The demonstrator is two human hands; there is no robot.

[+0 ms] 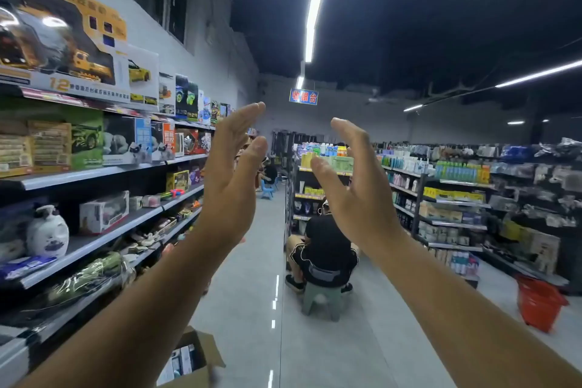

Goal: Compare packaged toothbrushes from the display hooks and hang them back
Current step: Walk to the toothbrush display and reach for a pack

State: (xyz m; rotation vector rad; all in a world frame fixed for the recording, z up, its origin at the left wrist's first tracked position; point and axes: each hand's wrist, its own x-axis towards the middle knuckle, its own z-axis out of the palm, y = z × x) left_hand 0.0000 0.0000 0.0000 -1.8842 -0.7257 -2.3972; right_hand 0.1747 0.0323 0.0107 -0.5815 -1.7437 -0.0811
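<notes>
left hand (231, 179) and right hand (356, 189) raised apart, palms facing, holding nothing.

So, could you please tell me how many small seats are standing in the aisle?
2: a green stool under the seated person in black, and a blue chair farther back. Others may be hidden.

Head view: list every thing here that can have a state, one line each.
left hand: open, fingers straight, holding nothing
right hand: open, raised facing the left, holding nothing
cardboard box: on the floor, flaps open, packages inside
green stool: occupied by a seated person
red basket: standing on the floor, contents not visible
ceiling light strip: lit
</notes>
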